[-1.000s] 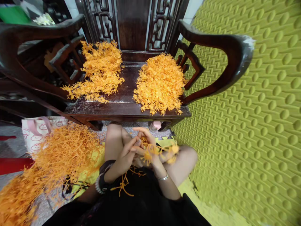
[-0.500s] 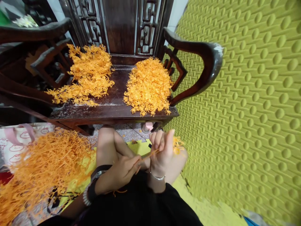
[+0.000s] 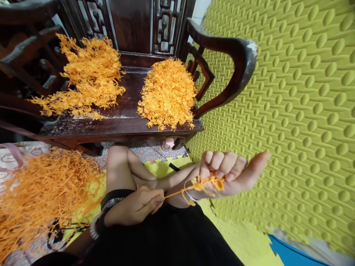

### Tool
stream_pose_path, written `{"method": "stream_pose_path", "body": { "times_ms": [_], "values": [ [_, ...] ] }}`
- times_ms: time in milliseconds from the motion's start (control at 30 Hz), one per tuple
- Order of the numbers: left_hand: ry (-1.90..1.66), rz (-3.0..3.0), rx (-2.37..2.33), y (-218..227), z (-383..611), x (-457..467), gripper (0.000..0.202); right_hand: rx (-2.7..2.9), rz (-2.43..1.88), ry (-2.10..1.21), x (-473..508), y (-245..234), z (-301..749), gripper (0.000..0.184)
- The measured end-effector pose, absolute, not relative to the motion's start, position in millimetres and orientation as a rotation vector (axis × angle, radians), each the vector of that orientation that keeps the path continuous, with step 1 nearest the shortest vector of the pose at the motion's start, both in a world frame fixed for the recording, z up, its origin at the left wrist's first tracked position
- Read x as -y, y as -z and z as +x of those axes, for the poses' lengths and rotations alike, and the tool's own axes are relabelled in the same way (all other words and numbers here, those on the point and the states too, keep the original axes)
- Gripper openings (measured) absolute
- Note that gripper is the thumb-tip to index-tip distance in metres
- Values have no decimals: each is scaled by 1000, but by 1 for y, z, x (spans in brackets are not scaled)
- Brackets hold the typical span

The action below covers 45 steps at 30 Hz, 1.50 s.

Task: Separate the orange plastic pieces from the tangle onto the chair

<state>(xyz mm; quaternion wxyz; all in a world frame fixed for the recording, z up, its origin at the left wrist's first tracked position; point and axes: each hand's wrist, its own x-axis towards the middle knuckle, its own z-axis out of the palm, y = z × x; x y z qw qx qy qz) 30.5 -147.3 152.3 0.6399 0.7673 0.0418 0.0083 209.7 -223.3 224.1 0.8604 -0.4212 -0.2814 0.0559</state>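
Between my hands runs a thin orange strand (image 3: pixel 176 193) that looks like plastic. My left hand (image 3: pixel 144 205), on the side with a watch and beads, pinches its lower end close to my lap. At the other end, small branched orange pieces (image 3: pixel 205 183) lie against the palm of my right hand (image 3: pixel 233 171). The right fingers are curled over these pieces while the thumb sticks out to the right. A silver bangle sits on the right wrist, behind the strand.
A dark wooden chair (image 3: pixel 124 127) ahead bears a left heap (image 3: pixel 91 74) and a right heap (image 3: pixel 169 94) of branched orange pieces. Long orange strands (image 3: pixel 47 192) pile up at the left, by a printed bag (image 3: pixel 8 157). Yellow foam matting (image 3: pixel 291 122) rises at the right.
My right hand has moved right and turned, its fingers now curling over the orange pieces in the palm. A longer stretch of strand shows between the hands. The view has shifted slightly.
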Motion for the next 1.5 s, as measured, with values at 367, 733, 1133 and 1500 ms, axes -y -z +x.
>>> {"method": "stream_pose_path", "body": {
  "times_ms": [367,733,1133,1500],
  "values": [
    [-142,1271,-249,-139,34,140,46,548,-662,-373,179,-219,224,66],
    [-158,864,-298,-141,55,128,46,409,-636,-500,136,-201,250,63],
    [-332,700,-334,-137,34,104,52,657,-1111,-206,82,-222,315,57],
    [-410,693,-246,-132,31,89,46,1040,-1912,253,19,-199,372,19]
  ]
}}
